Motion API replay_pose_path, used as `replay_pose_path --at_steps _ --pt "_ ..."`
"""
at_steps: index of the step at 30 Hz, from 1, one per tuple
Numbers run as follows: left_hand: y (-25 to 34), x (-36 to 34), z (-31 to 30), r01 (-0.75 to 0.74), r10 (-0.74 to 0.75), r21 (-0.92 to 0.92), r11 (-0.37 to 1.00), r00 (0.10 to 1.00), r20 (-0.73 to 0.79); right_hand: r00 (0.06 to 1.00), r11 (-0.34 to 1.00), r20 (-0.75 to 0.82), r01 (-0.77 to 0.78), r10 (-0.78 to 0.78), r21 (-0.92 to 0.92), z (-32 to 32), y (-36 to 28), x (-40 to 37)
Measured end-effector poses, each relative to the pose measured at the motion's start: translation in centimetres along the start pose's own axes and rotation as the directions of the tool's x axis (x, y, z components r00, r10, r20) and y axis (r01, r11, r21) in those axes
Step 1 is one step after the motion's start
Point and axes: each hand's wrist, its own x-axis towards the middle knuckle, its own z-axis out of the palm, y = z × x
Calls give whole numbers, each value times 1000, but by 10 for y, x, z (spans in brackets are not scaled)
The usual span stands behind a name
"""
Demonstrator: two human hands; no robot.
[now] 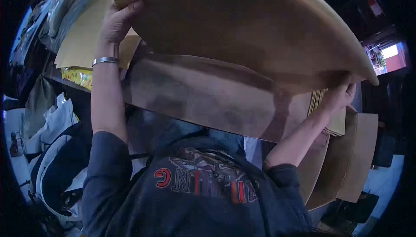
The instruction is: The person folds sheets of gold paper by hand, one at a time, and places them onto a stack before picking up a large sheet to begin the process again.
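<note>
A large brown cardboard sheet (242, 25) is raised in front of me, its far edge curving across the top of the view. My left hand (118, 22) grips its left side, with the thumb over the near face. At the lower right corner, my right hand (344, 92) is closed on the sheet's edge, its fingers partly hidden behind the board. Below the sheet lies a flat brown surface (203, 94), shaded by it. Close to my right hand is a stack of folded cardboard (336, 124).
An open cardboard box (342, 163) stands at the right. Another cardboard piece (82, 42) and a yellow patterned packet (78, 77) are at the left. Black and white bags or cloth (56, 163) lie at lower left. A bright screen or opening (390, 57) shows far right.
</note>
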Motion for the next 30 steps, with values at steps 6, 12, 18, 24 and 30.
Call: replay_pose_path --at_steps 6,12,18,24,30 --pt "-2 -18 30 -21 27 81 996 997 -72 1000 980 9 22 -21 -195 -4 14 -13" --pt "1 -9 31 20 -21 41 999 1000 7 999 998 37 12 -9 -65 4 16 -10" --pt "51 22 15 -96 67 165 982 983 170 990 963 131 75 -42 -258 6 -28 44" --pt "-18 27 -47 181 -219 255 950 967 129 939 889 303 -5 161 -458 14 -15 87" --pt "-105 49 8 478 -524 315 820 849 75 785 678 383 -64 487 -732 -32 105 96"
